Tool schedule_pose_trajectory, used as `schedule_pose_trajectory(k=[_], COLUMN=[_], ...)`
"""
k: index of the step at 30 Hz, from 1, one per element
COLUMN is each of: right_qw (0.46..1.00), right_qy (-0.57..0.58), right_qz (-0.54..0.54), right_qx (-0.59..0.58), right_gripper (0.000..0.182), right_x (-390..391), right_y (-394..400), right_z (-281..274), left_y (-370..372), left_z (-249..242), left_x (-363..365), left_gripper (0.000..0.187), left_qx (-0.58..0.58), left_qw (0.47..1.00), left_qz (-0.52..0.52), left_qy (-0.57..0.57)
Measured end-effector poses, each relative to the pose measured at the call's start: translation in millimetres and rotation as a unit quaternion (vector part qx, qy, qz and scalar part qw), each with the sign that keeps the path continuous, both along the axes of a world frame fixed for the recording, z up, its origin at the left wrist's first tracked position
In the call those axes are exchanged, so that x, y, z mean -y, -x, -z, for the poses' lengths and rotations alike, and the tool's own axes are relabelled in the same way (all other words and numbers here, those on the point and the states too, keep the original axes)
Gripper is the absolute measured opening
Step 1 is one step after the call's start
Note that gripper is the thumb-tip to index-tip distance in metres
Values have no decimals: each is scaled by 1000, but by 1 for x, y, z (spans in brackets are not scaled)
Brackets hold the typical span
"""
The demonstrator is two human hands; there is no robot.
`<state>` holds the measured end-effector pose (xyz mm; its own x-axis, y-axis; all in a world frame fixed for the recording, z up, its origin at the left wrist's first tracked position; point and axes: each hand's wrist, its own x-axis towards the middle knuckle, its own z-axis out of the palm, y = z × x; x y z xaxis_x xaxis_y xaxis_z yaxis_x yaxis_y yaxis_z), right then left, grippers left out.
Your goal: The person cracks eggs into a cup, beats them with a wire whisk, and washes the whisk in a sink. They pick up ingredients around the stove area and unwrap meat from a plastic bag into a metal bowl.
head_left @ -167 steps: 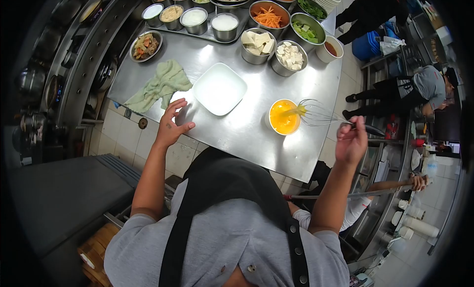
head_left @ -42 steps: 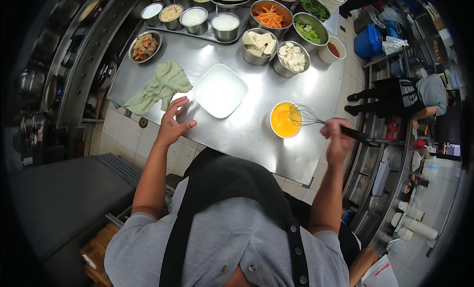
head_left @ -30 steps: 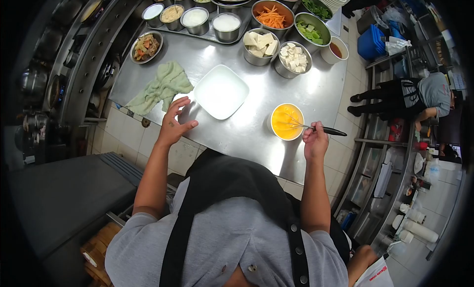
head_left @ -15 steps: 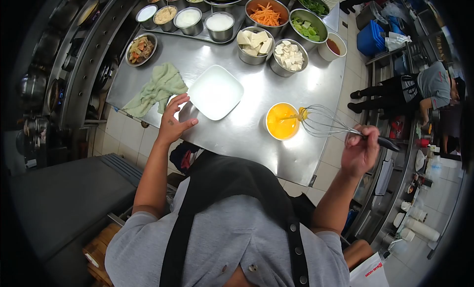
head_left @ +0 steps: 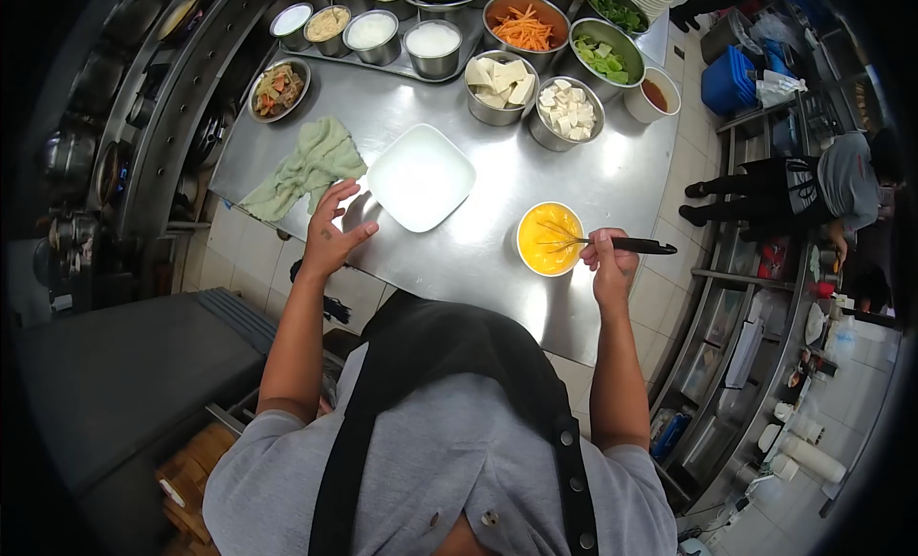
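My right hand [head_left: 612, 269] grips a whisk [head_left: 643, 245] by its black handle. The whisk's wire end is down in a white cup of yellow liquid [head_left: 549, 221], which looks like beaten egg. My left hand [head_left: 330, 239] hangs over the table's near edge with fingers apart, holding nothing. Just right of it stands a white square bowl [head_left: 421, 178], with no contents that I can make out. A crumpled green cloth [head_left: 311, 164] lies beside my left fingertips.
Along the far side of the steel table [head_left: 459, 269] stand metal bowls of cubed tofu [head_left: 566, 113], larger white slabs [head_left: 499, 83], carrot strips [head_left: 524, 28] and chopped greens [head_left: 602, 59]. A cup of brown sauce [head_left: 655, 95] is at right. A co-worker [head_left: 813, 188] stands beyond.
The whisk went from above the cup, with yellow liquid trailing off it, down into the cup. My right hand moved left with it. My left hand stayed nearly still.
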<state>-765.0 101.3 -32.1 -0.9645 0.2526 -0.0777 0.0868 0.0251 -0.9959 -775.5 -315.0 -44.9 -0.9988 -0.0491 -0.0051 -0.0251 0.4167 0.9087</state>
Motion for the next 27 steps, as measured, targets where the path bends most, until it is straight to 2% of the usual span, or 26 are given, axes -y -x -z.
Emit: schedule_pose_trajectory(k=[2,6,11,15,18,21,24,27], right_qw=[993,963,949,947,944,942,950,984], right_qy=[90,243,308,309,287,188,57,-71], right_qz=[31,82,61,3,-5,-50,-70,-57], right_qx=[76,79,6,-86,-166,-273,-298,-156], right_gripper=[19,22,22,25,24,23,19,15], right_x=[-7,-19,-38,-38,-36,-33,-32,-18], right_y=[0,-2,-3,-1,-1,-1,-2,-5], right_z=[15,11,-22,-78,-119,-148,-143,-109], left_y=[1,2,8,11,13,15,16,16], left_z=[0,-3,-4,-7,-12,-13,-11,-9], left_x=[-1,-2,-6,-11,-15,-14,-13,-12], left_gripper=[68,66,65,66,65,65,66,66], left_qx=[0,1,1,-1,1,-1,-4,-6], left_qw=[1000,1000,1000,1000,1000,1000,1000,1000], left_qz=[-1,15,25,25,25,23,18,16], left_qy=[-5,12,19,3,-2,-3,-6,-7])
